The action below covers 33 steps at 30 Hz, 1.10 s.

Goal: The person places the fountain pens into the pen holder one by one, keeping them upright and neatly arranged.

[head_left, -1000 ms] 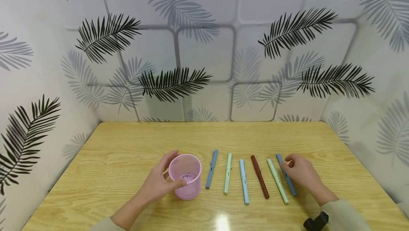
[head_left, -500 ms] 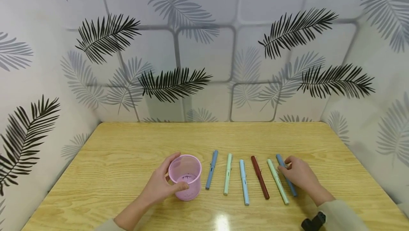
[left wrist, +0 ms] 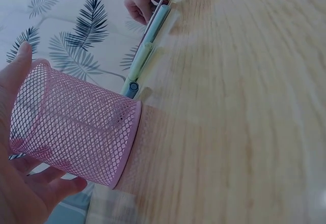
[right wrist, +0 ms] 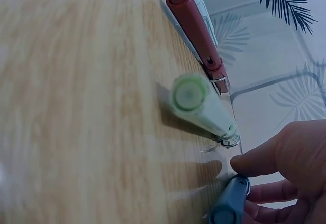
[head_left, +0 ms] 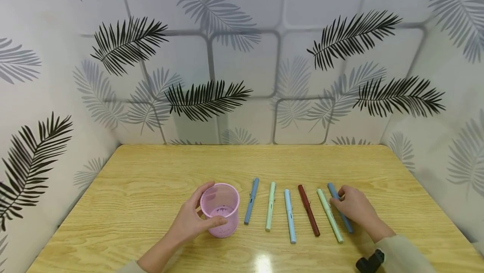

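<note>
A pink mesh pen holder (head_left: 224,224) stands upright on the table. My left hand (head_left: 189,220) holds it from the left, thumb across the near side and fingers around the back; the left wrist view shows the mesh wall (left wrist: 76,127) between them. At the right end of a row of pens lies a blue pen (head_left: 345,222). My right hand (head_left: 357,208) pinches it near its upper part, thumb on one side and fingers on the other. In the right wrist view the thumb (right wrist: 257,160) is at the clip end of that blue pen (right wrist: 229,203).
Left of the gripped pen lie a light green pen (head_left: 330,215), a dark red pen (head_left: 308,210), a light blue pen (head_left: 289,216), another light green pen (head_left: 270,208) and a blue pen (head_left: 251,201) beside the holder. Behind the wooden table (head_left: 170,159) is a leaf-patterned wall (head_left: 245,67).
My right thumb has shifted slightly to the left at the blue pen. My left thumb has slid a little to the right across the pen holder. The pens lie as before.
</note>
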{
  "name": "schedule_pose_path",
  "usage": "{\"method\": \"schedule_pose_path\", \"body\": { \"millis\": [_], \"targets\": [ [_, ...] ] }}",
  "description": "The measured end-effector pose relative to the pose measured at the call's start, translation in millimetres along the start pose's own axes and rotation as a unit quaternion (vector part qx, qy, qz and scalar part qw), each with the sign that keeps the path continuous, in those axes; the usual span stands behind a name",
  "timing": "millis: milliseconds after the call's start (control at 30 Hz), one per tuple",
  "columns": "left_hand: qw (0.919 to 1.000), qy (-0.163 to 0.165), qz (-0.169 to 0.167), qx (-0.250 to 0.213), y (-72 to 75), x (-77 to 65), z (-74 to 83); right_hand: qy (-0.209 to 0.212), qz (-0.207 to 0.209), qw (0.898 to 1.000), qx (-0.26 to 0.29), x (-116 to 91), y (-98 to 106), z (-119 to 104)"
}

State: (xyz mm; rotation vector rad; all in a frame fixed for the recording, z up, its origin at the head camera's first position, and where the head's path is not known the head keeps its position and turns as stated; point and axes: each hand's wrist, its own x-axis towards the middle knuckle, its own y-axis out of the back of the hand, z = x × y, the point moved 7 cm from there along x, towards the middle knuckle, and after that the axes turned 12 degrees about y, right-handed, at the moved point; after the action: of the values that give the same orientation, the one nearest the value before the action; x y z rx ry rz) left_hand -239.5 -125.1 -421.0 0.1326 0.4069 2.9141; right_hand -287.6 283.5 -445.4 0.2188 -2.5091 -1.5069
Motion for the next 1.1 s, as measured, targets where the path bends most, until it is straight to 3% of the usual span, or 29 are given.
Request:
{"method": "schedule_pose_path", "body": {
  "millis": [500, 1100],
  "targets": [
    [0.9999, 0.007, 0.012, -0.006, -0.7, -0.6, -2.4, -0.015, 0.003, 1.000, 0.010, -3, 4, 1],
    [0.9997, 0.014, 0.010, -0.018, -1.4, -0.4, -6.0, 0.002, 0.057, 0.997, 0.058, -7, 26, -14]
  ]
}}
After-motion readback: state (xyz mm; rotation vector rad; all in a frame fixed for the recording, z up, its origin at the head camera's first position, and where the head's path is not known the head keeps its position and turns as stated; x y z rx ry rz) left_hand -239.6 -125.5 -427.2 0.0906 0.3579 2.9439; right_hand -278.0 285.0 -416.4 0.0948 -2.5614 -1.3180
